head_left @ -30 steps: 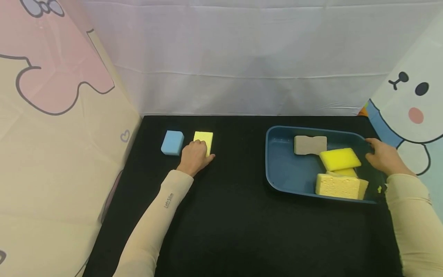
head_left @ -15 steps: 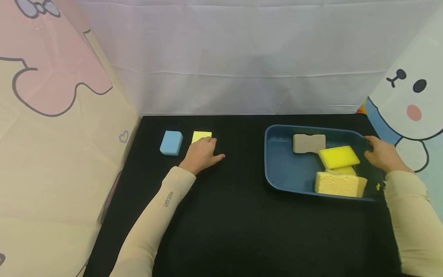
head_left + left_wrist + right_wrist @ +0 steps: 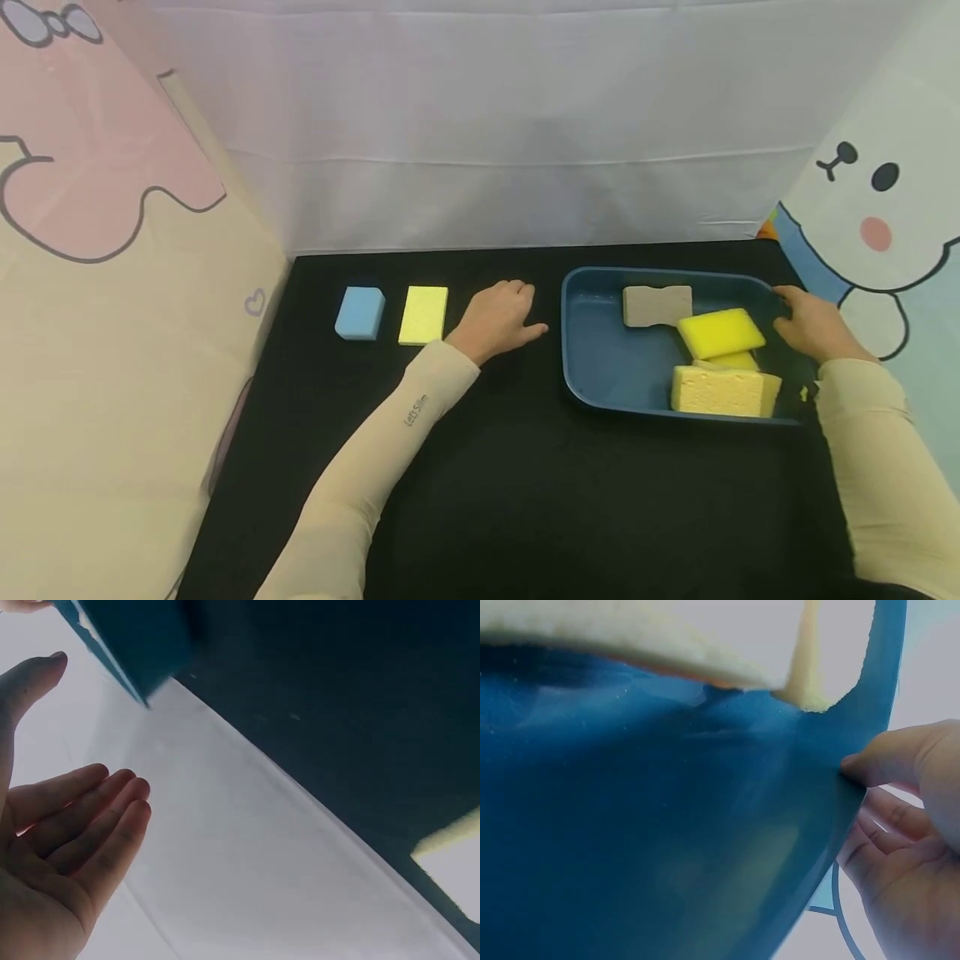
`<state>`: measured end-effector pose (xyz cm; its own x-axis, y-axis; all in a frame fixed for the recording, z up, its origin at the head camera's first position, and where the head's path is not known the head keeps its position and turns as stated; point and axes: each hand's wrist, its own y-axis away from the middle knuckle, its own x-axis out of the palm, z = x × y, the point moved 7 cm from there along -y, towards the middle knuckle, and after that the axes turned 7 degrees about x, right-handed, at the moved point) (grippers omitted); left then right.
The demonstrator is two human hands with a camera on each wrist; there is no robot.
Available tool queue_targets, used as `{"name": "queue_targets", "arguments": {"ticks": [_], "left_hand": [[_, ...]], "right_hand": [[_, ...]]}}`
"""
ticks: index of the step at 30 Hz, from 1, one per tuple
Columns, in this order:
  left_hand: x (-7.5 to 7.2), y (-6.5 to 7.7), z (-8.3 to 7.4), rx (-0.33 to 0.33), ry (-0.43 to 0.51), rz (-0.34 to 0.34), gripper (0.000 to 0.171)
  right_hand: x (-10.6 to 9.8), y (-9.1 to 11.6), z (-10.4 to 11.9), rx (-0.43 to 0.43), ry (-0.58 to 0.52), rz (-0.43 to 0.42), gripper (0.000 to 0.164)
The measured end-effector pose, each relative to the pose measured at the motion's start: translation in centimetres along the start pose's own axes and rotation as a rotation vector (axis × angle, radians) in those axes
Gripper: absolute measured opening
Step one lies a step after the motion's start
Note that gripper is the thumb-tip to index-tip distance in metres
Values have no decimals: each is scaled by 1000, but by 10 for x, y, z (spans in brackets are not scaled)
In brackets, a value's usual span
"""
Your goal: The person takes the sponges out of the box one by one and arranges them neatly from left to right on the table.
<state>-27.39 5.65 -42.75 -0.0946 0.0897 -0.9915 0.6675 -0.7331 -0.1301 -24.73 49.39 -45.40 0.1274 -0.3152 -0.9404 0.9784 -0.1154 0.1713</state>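
In the head view my left hand (image 3: 497, 321) hovers between a flat yellow sponge (image 3: 424, 315) and the blue tray (image 3: 572, 342), holding nothing. Its palm and loosely bent fingers (image 3: 112, 847) show in the left wrist view, thumb spread apart. A light blue sponge (image 3: 360, 313) lies left of the yellow one. My right hand (image 3: 817, 327) grips the tray's right rim, thumb (image 3: 885, 757) inside the wall and fingers outside. Inside the tray lie a grey-beige sponge (image 3: 657, 306), a bright yellow sponge (image 3: 722, 333) and a pale yellow porous sponge (image 3: 716, 392), with another yellow piece partly hidden beneath.
The black table (image 3: 562, 500) carries the tray at its right and the two loose sponges at its left. A white cloth (image 3: 465, 125) hangs behind it. Printed cloths (image 3: 97, 358) stand along both sides. A small yellow scrap (image 3: 804, 393) shows at the tray's right end.
My left hand has moved right, away from the flat yellow sponge, which is now almost fully uncovered. The right hand stays on the tray rim. The head view has shifted slightly.
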Motion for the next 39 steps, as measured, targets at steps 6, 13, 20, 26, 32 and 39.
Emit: {"name": "queue_targets", "arguments": {"ticks": [6, 13, 20, 26, 32, 39], "left_hand": [[-6, -39, -30, 90, 20, -13, 62], [-2, -79, -60, 147, 21, 74, 60], [5, -107, -85, 200, 70, 77, 50], [20, -123, -101, 187, 80, 78, 45], [36, -133, -110, 149, -12, 153, 48], [55, -135, -116, 139, -72, 218, 49]], "right_hand": [[0, 5, 3, 9, -3, -11, 54], [1, 11, 4, 49, -14, -1, 56], [4, 16, 11, 29, -23, -19, 55], [11, 15, 19, 36, -37, -7, 55], [12, 16, 29, 7, -41, -30, 55], [15, 16, 37, -6, -40, -35, 55]]}}
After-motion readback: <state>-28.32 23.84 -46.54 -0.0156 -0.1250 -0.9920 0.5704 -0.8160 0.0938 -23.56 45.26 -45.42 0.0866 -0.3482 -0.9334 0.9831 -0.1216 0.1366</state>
